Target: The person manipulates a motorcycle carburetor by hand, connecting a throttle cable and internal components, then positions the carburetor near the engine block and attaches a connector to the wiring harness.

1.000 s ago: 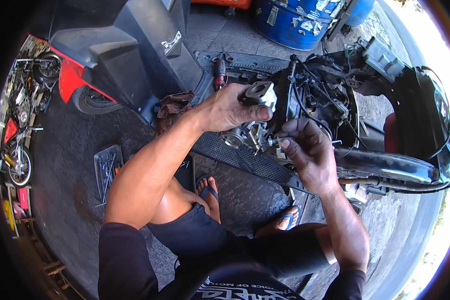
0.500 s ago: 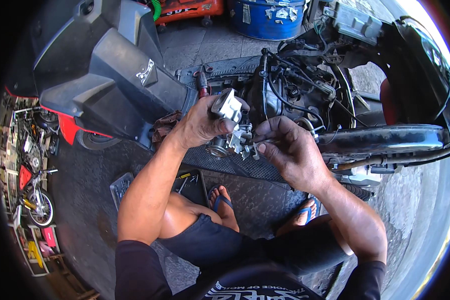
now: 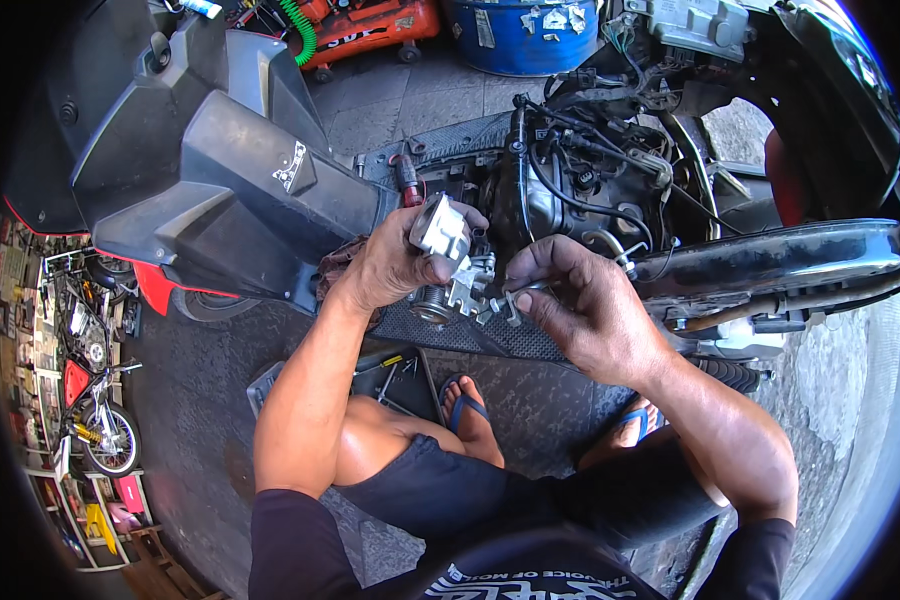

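Note:
My left hand (image 3: 395,255) is wrapped round a silver metal carburetor (image 3: 444,235), with a round ribbed opening at its lower end and small levers on its right side. Close beside it, my right hand (image 3: 595,310) is closed in a pinch, thumb against forefinger. A small bent metal piece (image 3: 514,308) shows at those fingertips; whether it joins the carburetor I cannot tell. Both hands are above the footboard (image 3: 470,335) of a partly stripped scooter, in front of its bare engine (image 3: 545,195).
A red-handled tool (image 3: 407,180) lies on the footboard. Below my left forearm, a dark tray (image 3: 425,385) holds several hand tools. The scooter's front panel (image 3: 270,190) rises at left, its black frame tube (image 3: 770,258) at right. Behind stand an orange compressor (image 3: 380,35) and a blue drum (image 3: 520,40).
The view has shifted slightly. My left hand has tilted the carburetor a little and lowered it. My right hand keeps its pinch beside it.

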Motion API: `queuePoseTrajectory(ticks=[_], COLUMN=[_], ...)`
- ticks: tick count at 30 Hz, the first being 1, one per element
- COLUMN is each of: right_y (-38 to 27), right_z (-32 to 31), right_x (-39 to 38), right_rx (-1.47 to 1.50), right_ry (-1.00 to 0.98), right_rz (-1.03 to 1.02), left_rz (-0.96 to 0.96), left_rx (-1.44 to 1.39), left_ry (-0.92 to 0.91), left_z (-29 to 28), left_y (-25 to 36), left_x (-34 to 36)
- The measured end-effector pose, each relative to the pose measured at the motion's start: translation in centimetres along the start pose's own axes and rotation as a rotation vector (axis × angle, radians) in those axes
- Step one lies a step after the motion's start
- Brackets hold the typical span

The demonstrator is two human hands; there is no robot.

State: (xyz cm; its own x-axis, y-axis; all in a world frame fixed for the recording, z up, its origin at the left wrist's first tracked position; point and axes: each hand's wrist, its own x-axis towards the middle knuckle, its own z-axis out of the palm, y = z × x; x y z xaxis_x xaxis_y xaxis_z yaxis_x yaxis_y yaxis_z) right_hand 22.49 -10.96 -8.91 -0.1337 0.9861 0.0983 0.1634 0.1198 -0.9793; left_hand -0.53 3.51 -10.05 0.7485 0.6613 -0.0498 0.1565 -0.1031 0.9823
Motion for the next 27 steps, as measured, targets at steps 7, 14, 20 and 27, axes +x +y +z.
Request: queuePoseTrajectory(ticks=[7, 14, 20, 27], right_y=[0.2, 0.4, 0.7, 0.6], right_z=[0.2, 0.3, 0.4, 0.9], right_x=[-0.1, -0.3, -0.5, -0.5], right_rx=[0.115, 0.249, 0.327, 0.314], right_ry=[0.025, 0.025, 0.065, 0.117], right_rz=[0.081, 0.092, 0.105, 0.080], left_rz=[-0.052, 0.057, 0.025, -0.007], left_rx=[0.029, 0.182, 0.251, 0.248], left_ry=[-0.009, -0.021, -0.012, -0.016], left_z=[0.0, 1.2, 1.7, 1.7], left_y=[-0.3, 1.4, 2.0, 1.5], left_x=[-0.3, -0.2, -0.4, -0.8])
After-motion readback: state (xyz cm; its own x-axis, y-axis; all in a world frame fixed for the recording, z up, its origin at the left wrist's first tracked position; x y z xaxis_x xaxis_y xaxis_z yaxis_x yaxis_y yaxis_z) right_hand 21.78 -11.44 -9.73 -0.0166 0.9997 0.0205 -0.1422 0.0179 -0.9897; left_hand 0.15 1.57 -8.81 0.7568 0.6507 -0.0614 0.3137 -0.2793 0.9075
